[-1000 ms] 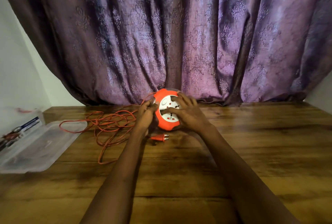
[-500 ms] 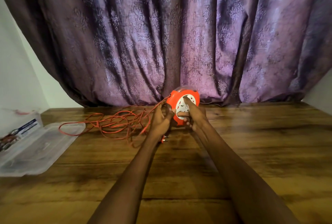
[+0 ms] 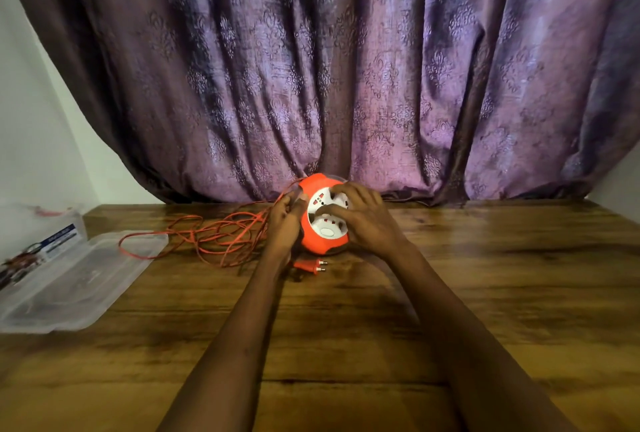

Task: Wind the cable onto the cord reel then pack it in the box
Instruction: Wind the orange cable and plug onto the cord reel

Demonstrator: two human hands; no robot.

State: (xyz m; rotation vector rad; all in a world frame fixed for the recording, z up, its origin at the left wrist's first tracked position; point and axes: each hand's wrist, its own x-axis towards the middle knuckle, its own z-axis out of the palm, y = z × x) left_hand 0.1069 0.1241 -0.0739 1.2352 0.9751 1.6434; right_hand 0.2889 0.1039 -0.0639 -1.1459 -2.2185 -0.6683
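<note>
An orange cord reel with a white socket face stands tilted on the wooden table near the curtain. My right hand lies over its face, fingers in the socket plate. On the reel's left edge my left hand grips where the orange cable enters. The cable lies in loose loops on the table to the left. Its orange plug rests on the table just in front of the reel. A clear plastic box stands at the far left, with its lid beside it.
A purple patterned curtain hangs right behind the reel. The wooden table stretches to the right and toward me. The box holds some small items that I cannot make out. One cable loop lies over the lid's far corner.
The reel has turned in my hands, and its socket face now points more toward me. The loose cable loops have drawn closer to the reel.
</note>
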